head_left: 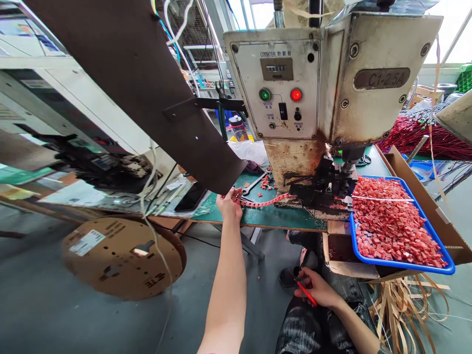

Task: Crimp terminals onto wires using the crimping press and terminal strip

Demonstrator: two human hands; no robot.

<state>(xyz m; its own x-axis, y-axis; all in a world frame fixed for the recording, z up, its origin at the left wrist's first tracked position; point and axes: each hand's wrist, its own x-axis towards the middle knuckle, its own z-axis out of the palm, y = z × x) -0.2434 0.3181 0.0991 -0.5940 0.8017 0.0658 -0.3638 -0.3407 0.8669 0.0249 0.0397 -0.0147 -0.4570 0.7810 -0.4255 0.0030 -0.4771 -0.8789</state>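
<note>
Your left hand (229, 204) is pinching the end of the red terminal strip (263, 201) at the counter (258, 216) edge, feeding toward the machine (317, 98). Your right hand (317, 290) sits by your lap, fingers closed on a red wire (307, 294).

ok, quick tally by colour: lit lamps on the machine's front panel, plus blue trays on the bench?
Green lamp: 1
Red lamp: 1
Blue tray of red pieces: 1
Total: 3
The left hand holds the red strip feeding the machine; the right hand holds a thin red piece.
</note>
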